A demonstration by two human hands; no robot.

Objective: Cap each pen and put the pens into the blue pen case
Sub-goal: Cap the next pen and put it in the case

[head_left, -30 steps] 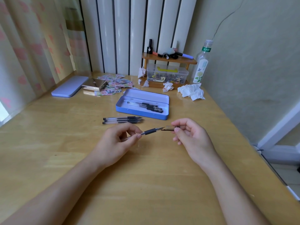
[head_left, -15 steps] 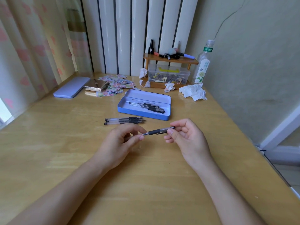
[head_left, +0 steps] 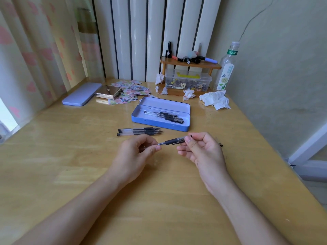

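My left hand pinches the barrel end of a black gel pen above the table. My right hand holds the pen's clear cap, which sits over the tip. The open blue pen case lies just beyond my hands and has three capped pens inside. Three uncapped pens lie side by side on the table in front of the case. A small dark cap peeks out to the right of my right hand.
The case's blue lid lies at the far left beside a shiny box and stickers. At the back stand a wooden shelf, a clear plastic box, a bottle and crumpled tissues. A wall runs along the right.
My right hand has brought the cap to the pen's tip and pushed it on. My left hand has kept its hold on the barrel.
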